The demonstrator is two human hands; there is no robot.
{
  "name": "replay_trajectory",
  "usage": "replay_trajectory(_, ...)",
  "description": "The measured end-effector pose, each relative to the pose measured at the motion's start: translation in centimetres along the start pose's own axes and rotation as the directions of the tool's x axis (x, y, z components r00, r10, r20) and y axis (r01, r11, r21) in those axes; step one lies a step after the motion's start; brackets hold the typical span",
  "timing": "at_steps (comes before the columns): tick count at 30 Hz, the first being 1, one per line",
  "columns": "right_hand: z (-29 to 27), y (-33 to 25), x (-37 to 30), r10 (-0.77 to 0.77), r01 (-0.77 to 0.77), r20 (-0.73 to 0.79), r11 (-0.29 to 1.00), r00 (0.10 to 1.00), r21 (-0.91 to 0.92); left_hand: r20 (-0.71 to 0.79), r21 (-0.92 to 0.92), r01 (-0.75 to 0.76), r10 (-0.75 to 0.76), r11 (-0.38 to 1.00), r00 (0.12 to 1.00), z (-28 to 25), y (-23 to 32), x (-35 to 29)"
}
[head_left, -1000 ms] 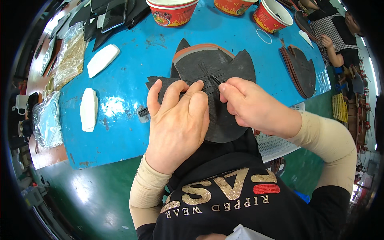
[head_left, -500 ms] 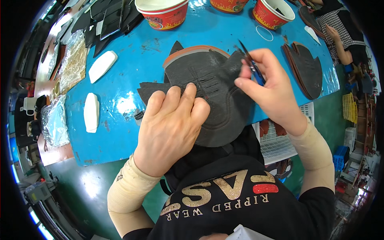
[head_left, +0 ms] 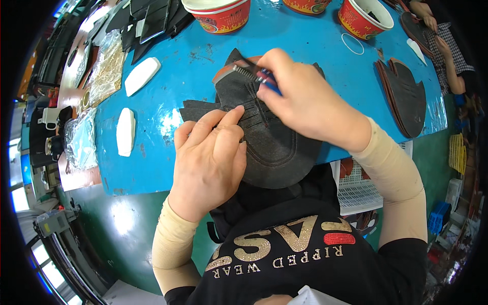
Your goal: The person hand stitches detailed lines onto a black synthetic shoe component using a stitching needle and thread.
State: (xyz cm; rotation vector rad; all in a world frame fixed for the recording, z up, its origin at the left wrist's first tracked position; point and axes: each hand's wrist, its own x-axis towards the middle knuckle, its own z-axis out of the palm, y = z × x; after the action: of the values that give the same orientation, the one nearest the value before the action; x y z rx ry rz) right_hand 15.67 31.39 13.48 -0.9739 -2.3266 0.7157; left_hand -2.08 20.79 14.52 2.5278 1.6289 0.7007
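Note:
A flat dark grey shoe upper (head_left: 269, 152) with a stitched curved line and several slits lies at the table's near edge. Beneath it, orange-brown layers and pointed dark flaps (head_left: 195, 112) stick out at the far and left sides. My left hand (head_left: 208, 157), fingers bent, presses on the upper's left part, the thumb side by the slits. Over its far part, my right hand (head_left: 300, 99) is closed round small blue-handled snips (head_left: 267, 81). Their dark end points left and is smeared by motion, so whether it touches the upper is unclear.
Red paper tubs (head_left: 221, 18) line the far side. Stacked uppers (head_left: 406, 99) lie on the right, near another person's hands (head_left: 442, 48). White pads (head_left: 142, 76), a phone (head_left: 156, 20) on dark pieces and clear plastic bags (head_left: 81, 145) are on the left.
My right hand has swept left across the upper with the snips, from its right edge to its far middle. My left hand stays pressed on it. The whole view has shifted slightly.

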Motion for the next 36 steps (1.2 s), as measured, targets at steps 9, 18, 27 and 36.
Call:
replay_trajectory(9,-6.5,-0.7,-6.2,0.580,-0.545,0.127,0.638,0.805,0.544,0.043,0.104,-0.069,0.065,0.992,0.997,0.3,0.1,0.9)
replay_trajectory(18,-10.0,4.0,-21.8,0.741,-0.755,0.378,0.639,0.555,-0.145,-0.065,-0.108,-0.085,0.078,0.991,0.995,1.0,-0.9,1.0)
replay_trajectory(27,-3.9,5.0,-25.3,0.528,-0.511,0.067,0.842,0.847,-0.174,-0.360,-0.325,-0.045,-0.079,0.945,0.930,0.9,-1.0,-3.3)
replay_trajectory(36,-6.0,3.0,-18.0,0.397,-0.480,-0.380,0.864,0.835,-0.152,-0.329,-0.430,0.060,-0.218,0.901,0.919,2.2,1.3,-8.1)
